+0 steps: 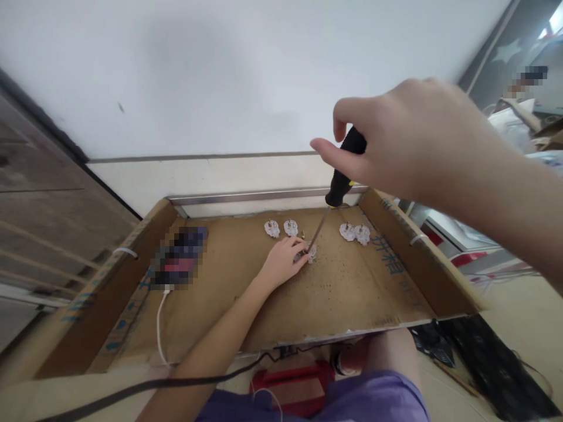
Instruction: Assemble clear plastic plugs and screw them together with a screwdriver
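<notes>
My right hand (396, 129) grips the black handle of a screwdriver (339, 181), whose long metal shaft slants down to the left. Its tip reaches a small clear plastic piece (312, 253) on the cardboard surface. My left hand (285, 258) pins that piece down with its fingertips, which partly cover it. Just behind these fingers a small brass-coloured part (303, 234) stands up. Two similar clear pieces with metal prongs, one of them a clear plastic piece (271, 228), lie farther back. Another pair, including a clear pronged piece (347, 231), rests to the right.
Cardboard side walls (422, 258) fence the work surface left and right. A phone-like device (179, 258), blurred out, lies at the left with a white cable (159, 328). A white wall (264, 76) rises behind. Below the front edge hangs a black cable (176, 382).
</notes>
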Motion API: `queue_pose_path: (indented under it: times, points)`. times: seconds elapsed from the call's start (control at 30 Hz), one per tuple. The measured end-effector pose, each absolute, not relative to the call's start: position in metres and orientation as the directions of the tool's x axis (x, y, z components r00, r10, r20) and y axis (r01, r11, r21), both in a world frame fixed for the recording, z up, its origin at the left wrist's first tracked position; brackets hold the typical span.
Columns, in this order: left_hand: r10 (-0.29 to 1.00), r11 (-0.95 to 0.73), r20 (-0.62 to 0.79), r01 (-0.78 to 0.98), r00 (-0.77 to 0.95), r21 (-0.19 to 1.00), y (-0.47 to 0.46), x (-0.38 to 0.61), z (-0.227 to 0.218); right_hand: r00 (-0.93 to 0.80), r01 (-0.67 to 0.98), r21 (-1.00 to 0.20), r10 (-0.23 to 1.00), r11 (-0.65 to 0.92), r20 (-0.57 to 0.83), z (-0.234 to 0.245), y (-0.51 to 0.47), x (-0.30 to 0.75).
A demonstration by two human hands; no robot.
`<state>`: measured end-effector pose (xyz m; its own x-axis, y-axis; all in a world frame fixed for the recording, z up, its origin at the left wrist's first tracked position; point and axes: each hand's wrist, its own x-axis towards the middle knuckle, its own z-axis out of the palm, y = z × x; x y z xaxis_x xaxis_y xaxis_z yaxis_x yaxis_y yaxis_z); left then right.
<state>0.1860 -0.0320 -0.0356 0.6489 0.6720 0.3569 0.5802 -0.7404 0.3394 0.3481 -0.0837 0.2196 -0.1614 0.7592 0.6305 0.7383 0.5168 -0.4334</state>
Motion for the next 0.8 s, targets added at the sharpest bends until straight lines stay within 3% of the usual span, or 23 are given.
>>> queue_pose_path:
  times: [0.1, 0.2, 0.3, 0.37, 0.43, 0.5, 0.6, 0.67, 0.7, 0.73, 0.8]
  points:
    - [0.672, -0.74, 0.357, 0.582, 0.649, 0.337, -0.032, 0.1855, -0.0356, -0.161, 0.638, -0.5, 0.737, 0.585, 0.657, 0.2198, -0.0849, 0.3451]
    - [0.665, -0.747, 0.366, 0.575, 0.651, 0.333, -0.0315, 0.1846, -0.0363, -0.349, 0.603, -0.508, 0.776, 0.615, 0.525, 0.2244, -0.0826, 0.3485]
    - [0.656, -0.755, 0.375, 0.563, 0.655, 0.338, -0.0307, 0.1833, -0.0376, -0.458, 0.717, -0.334, 0.774, 0.613, 0.437, 0.226, -0.0809, 0.3509]
    - [0.653, -0.757, 0.379, 0.553, 0.655, 0.347, -0.0303, 0.1828, -0.0382, -0.392, 0.821, -0.192, 0.776, 0.537, 0.493, 0.2246, -0.0814, 0.3494]
    - [0.652, -0.758, 0.386, 0.549, 0.653, 0.352, -0.0303, 0.1828, -0.0383, -0.318, 0.88, -0.124, 0.764, 0.458, 0.562, 0.2229, -0.0825, 0.3469]
    - [0.653, -0.757, 0.39, 0.55, 0.649, 0.352, -0.0305, 0.1833, -0.038, -0.316, 0.862, -0.155, 0.751, 0.483, 0.58, 0.2223, -0.0832, 0.3457]
    - [0.652, -0.758, 0.393, 0.55, 0.648, 0.352, -0.031, 0.1841, -0.0372, -0.317, 0.71, -0.406, 0.776, 0.575, 0.545, 0.2241, -0.0825, 0.3469]
    - [0.649, -0.76, 0.397, 0.543, 0.649, 0.356, -0.0312, 0.1843, -0.0369, -0.224, 0.635, -0.569, 0.829, 0.523, 0.512, 0.2258, -0.0821, 0.3473]
    - [0.649, -0.761, 0.4, 0.541, 0.648, 0.359, -0.0312, 0.1843, -0.0369, -0.185, 0.648, -0.592, 0.853, 0.479, 0.488, 0.2263, -0.0824, 0.3468]
    - [0.649, -0.761, 0.402, 0.538, 0.646, 0.364, -0.0313, 0.1841, -0.0369, -0.162, 0.698, -0.564, 0.865, 0.441, 0.476, 0.2266, -0.0831, 0.3458]
    - [0.654, -0.756, 0.4, 0.537, 0.642, 0.374, -0.0313, 0.1837, -0.037, -0.177, 0.85, -0.371, 0.865, 0.374, 0.469, 0.2268, -0.0858, 0.3432]
